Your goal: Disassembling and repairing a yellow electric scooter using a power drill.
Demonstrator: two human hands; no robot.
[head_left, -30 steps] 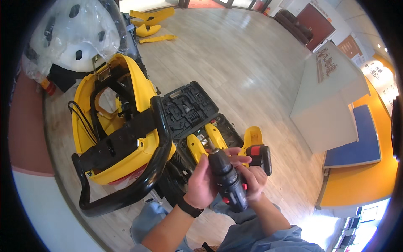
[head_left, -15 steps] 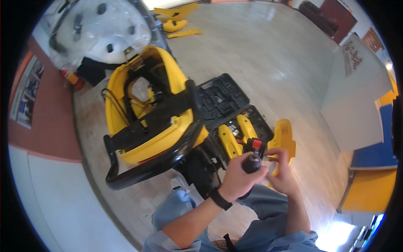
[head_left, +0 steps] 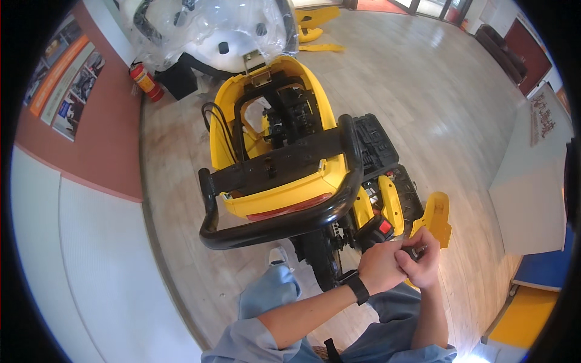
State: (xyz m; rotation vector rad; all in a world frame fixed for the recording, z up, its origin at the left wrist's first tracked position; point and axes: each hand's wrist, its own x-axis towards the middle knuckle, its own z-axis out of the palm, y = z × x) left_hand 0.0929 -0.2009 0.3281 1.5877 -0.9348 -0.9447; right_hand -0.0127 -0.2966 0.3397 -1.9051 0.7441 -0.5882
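My left hand is closed around the grip of a black cordless drill, whose base has a red patch and points away from me. My right hand meets it, thumb and fingers curled around the dark front end of the drill. Any small bit there is too hidden to make out. Just left of my hands stands a yellow and black ride-on vehicle with a thick black tubular bar around its end. Beyond the drill, yellow plastic covers lie on an open black tool case.
A curved yellow panel lies on the floor right of the case. More yellow parts lie far back. A plastic-wrapped white shell and a red fire extinguisher stand behind the vehicle. A white counter is at the right.
The view has shifted, so the vehicle appears farther right. My left hand and the drill have turned, and my right hand has closed in on the drill's front end.
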